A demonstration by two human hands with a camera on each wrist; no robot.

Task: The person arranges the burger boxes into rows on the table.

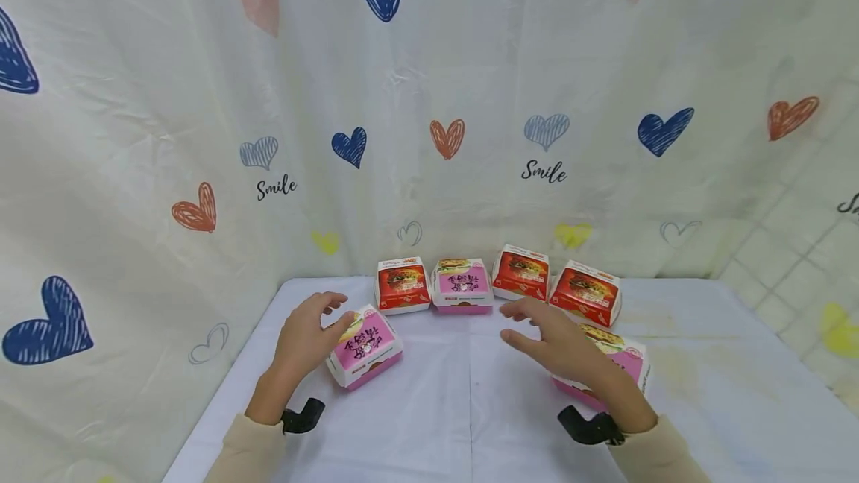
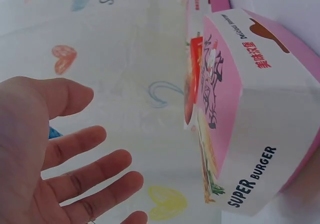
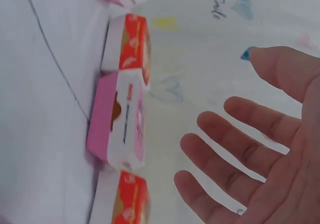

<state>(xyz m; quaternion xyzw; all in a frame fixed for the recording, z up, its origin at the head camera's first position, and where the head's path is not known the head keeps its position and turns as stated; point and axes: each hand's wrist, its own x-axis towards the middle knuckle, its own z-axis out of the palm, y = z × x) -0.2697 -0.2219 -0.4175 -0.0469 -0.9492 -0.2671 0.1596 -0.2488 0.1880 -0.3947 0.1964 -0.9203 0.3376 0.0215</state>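
My left hand [image 1: 305, 338] is held over the left side of the table, fingers spread and loosely bent, holding nothing. Just right of it sits a pink and white burger box [image 1: 365, 346], marked "SUPER BURGER" in the left wrist view [image 2: 280, 134]. My right hand [image 1: 557, 338] hovers with relaxed fingers and nothing in its grasp. Its wrist partly covers another pink burger box [image 1: 631, 358] on the right. At the back stand a red burger box [image 1: 403, 285], a pink burger box [image 1: 462, 285], and two more red burger boxes, one upright in the middle [image 1: 521, 273] and one angled [image 1: 586, 293].
A white cloth [image 1: 429, 423] covers the table, with a crease down its middle. Behind the boxes hangs a pale curtain [image 1: 429, 65] printed with hearts. Black straps with camera mounts [image 1: 304, 416] sit on both wrists.
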